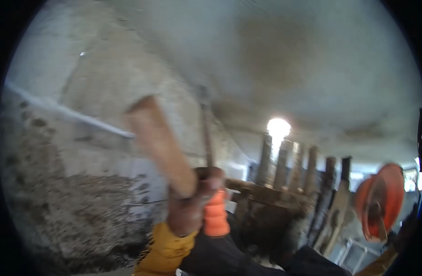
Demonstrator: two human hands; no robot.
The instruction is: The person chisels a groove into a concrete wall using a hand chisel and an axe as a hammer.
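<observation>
My left hand (pixel 188 209), in a yellow sleeve (pixel 167 250), is raised near the middle of the view with its fingers closed. It grips a short block of wood (pixel 160 142) that slants up to the left. A tool with an orange ribbed handle (pixel 216 215) stands upright at the same fist, its thin dark shaft rising above the fingers. Blur hides how both are held and what the tool's head is. At the lower right edge my right hand (pixel 404 232) is a dark smear beside an orange bowl-shaped thing (pixel 390 193); its fingers cannot be made out.
A stained, rough wall (pixel 82 202) with a pale strip across it fills the left. Several upright wooden posts (pixel 293 168) stand on the right behind a dark block-like mass (pixel 270 216). A bright lamp (pixel 278 127) shines below the grey ceiling (pixel 321 69).
</observation>
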